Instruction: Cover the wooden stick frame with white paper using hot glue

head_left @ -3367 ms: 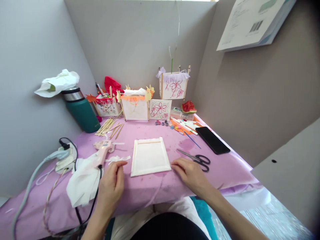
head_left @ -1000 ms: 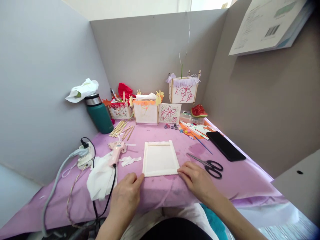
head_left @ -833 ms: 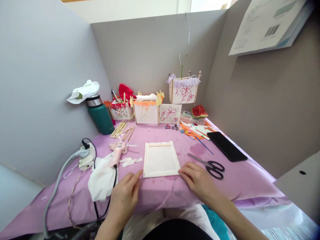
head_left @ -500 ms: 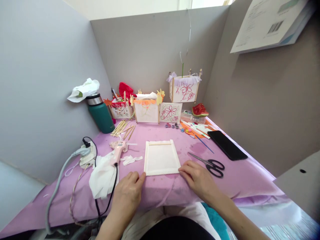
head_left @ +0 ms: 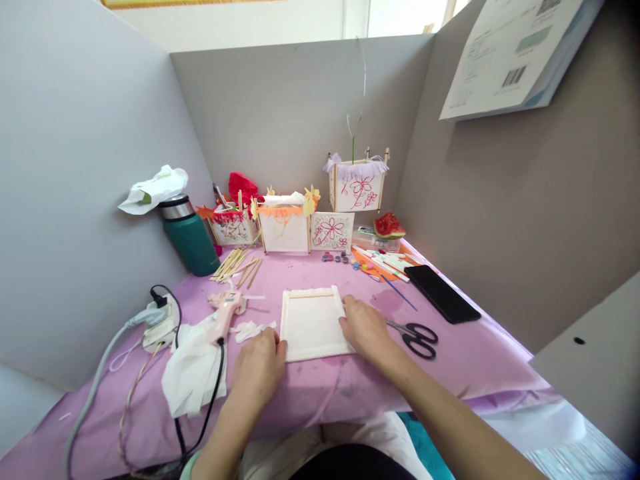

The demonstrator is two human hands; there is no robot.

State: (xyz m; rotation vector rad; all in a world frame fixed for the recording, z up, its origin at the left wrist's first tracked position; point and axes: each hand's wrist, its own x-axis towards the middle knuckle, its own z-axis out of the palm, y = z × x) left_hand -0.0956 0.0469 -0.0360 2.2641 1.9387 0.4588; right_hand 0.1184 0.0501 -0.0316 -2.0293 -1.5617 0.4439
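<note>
A white square panel (head_left: 316, 328) lies flat on the pink tablecloth, its edges folded over thin sticks; one bare stick shows along the far side. My left hand (head_left: 261, 365) is closed at the panel's left edge near the front corner, thumb against the rim. On the opposite side, my right hand (head_left: 369, 331) grips the right edge with bent fingers, covering part of that rim. Black-handled scissors (head_left: 419, 339) lie just beyond my right hand, their blades partly hidden by it. Left of the panel are white scraps (head_left: 253, 329) and a pink glue gun (head_left: 227, 315).
Paper-sided boxes (head_left: 285, 233) and a flower-drawn panel (head_left: 332, 232) stand at the back. A green bottle (head_left: 189, 241), bamboo sticks (head_left: 233, 265) and a power strip (head_left: 163, 327) are on the left. Markers (head_left: 385, 261) and a black phone (head_left: 441, 293) lie on the right.
My right hand has moved from the panel's near right corner up along its right edge. My left hand has shifted slightly up the left edge. The camera view has tilted and turned a little.
</note>
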